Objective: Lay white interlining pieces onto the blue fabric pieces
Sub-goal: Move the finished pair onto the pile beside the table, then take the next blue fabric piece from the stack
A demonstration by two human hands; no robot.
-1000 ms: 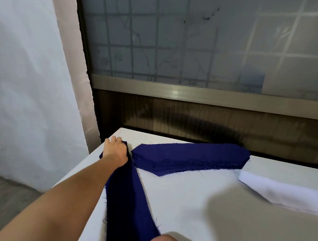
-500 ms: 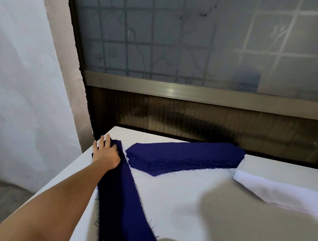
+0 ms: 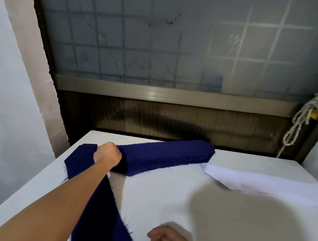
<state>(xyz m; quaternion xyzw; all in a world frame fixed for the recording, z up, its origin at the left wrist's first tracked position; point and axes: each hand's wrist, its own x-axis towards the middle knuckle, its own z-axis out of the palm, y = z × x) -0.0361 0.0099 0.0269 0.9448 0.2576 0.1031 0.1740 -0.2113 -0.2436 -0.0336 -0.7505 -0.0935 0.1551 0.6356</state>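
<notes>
A long blue fabric strip (image 3: 98, 209) lies on the white table (image 3: 169, 198), running from the far left corner toward me. A stack of blue fabric pieces (image 3: 167, 157) lies across the far edge. My left hand (image 3: 107, 153) reaches out to the stack's left end, with its fingers curled onto the blue cloth there. The fingertips are hidden behind the hand. White interlining pieces (image 3: 261, 183) lie in a pile at the right. My right hand (image 3: 166, 238) rests at the near edge, loosely curled and holding nothing, just right of the strip.
A frosted window with a metal sill (image 3: 174, 95) rises right behind the table. A knotted white rope (image 3: 300, 120) hangs at the far right. A white wall (image 3: 12, 94) stands to the left, past the table's left edge.
My left hand has left the strip's far end, where it lay flat, and moved right to the stack's end with its fingers curled. My right hand has come off the strip's near end.
</notes>
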